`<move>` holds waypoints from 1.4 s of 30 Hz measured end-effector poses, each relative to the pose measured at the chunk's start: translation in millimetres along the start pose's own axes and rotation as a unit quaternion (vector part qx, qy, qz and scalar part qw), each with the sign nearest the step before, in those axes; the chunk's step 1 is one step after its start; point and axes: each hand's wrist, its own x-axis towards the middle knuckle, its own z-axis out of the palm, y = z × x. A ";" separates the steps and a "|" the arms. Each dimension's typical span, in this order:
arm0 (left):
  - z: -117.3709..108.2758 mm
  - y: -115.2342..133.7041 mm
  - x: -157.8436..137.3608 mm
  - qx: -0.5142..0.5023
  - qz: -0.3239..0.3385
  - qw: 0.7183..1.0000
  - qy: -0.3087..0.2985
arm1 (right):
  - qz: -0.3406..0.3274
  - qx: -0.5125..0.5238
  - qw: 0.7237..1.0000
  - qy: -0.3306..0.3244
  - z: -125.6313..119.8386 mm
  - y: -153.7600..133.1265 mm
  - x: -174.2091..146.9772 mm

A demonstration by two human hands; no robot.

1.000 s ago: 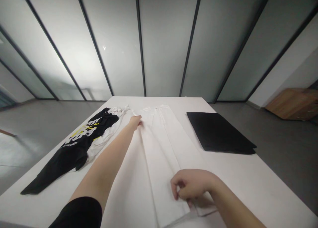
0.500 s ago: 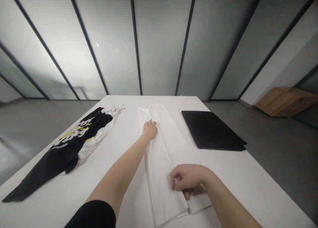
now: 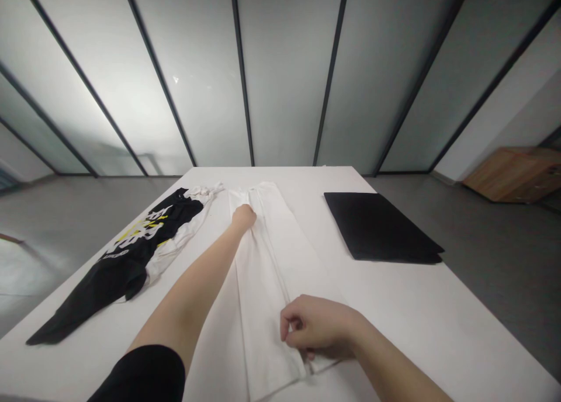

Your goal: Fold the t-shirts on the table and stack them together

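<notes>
A pair of white pants point(image 3: 267, 308) lies lengthwise on the white table, its legs running towards me. Near the far end, my left hand point(image 3: 244, 216) is closed in a fist on the cloth, which is gathered into creases beside it. Close to the leg hems, my right hand point(image 3: 318, 326) is bent over the inner leg edge, thumb and forefinger pinched on the fabric. Its lower fingers are partly hidden behind the hand.
On the left lies a black garment point(image 3: 105, 285) with white and yellow print, next to bunched white cloth point(image 3: 184, 238). A flat black board point(image 3: 381, 227) rests on the right of the table point(image 3: 416, 320). Behind stand frosted glass panels point(image 3: 284, 75) and a wooden cabinet point(image 3: 508, 174).
Both hands have moved left, and the white pants have slid left with them. My left hand has closed from loosely curled fingers into a fist. The view has turned slightly.
</notes>
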 end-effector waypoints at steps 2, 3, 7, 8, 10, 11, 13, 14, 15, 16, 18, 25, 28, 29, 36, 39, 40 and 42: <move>0.9 6.9 4.6 -0.012 0.012 1.000 0.005 | 0.016 0.018 1.000 -0.013 -4.3 3.0 -1.4; 3.5 10.9 4.1 -0.016 0.020 1.000 0.009 | 0.028 0.026 0.999 -0.022 -6.8 5.0 -1.8; 21.5 24.5 -12.7 -0.020 0.060 0.998 0.031 | 0.092 0.028 0.993 -0.067 -14.5 12.6 -1.4; 25.7 26.7 -18.3 -0.021 0.067 0.997 0.041 | 0.102 0.026 0.991 -0.077 -15.3 13.6 -1.4; 31.5 29.8 -29.2 -0.024 0.077 0.995 0.060 | 0.116 0.028 0.988 -0.098 -16.0 13.6 -2.4; 33.1 30.9 -34.4 -0.027 0.080 0.994 0.069 | 0.121 0.029 0.986 -0.108 -16.0 12.6 -3.5; 34.6 32.5 -45.1 -0.028 0.082 0.993 0.081 | 0.117 0.021 0.987 -0.105 -16.4 9.0 -6.4; 35.3 33.1 -51.1 -0.023 0.081 0.993 0.087 | 0.099 0.008 0.992 -0.077 -17.0 7.0 -7.4; 36.4 33.5 -57.5 -0.013 0.076 0.993 0.093 | 0.067 -0.013 0.997 -0.027 -17.7 5.2 -7.8; 38.1 33.6 -64.4 0.002 0.070 0.993 0.096 | 0.024 -0.043 0.998 0.046 -18.4 3.9 -7.0; 43.5 32.9 -77.7 0.036 0.058 0.994 0.089 | -0.076 -0.121 0.966 0.214 -18.8 3.7 -1.9; 57.5 25.5 -82.1 0.084 0.069 0.993 0.044 | -0.211 -0.315 0.876 0.297 9.6 15.1 27.4; 52.2 22.9 -61.4 0.092 0.084 0.992 0.032 | -0.182 -0.332 0.896 0.231 23.2 12.4 30.2; 49.7 22.2 -53.2 0.095 0.088 0.991 0.027 | -0.177 -0.333 0.901 0.214 25.4 10.9 30.1; 35.1 18.8 -5.9 0.098 0.108 0.989 0.007 | -0.184 -0.340 0.908 0.162 20.3 12.3 31.0; 31.9 18.0 0.2 0.079 0.124 0.988 0.037 | -0.196 -0.336 0.907 0.163 18.0 15.2 30.8; 30.8 17.9 -0.1 0.065 0.120 0.989 0.057 | -0.198 -0.333 0.907 0.165 17.8 15.5 30.3; 28.6 18.5 -4.3 0.038 0.105 0.988 0.108 | -0.198 -0.328 0.908 0.166 17.6 15.2 29.3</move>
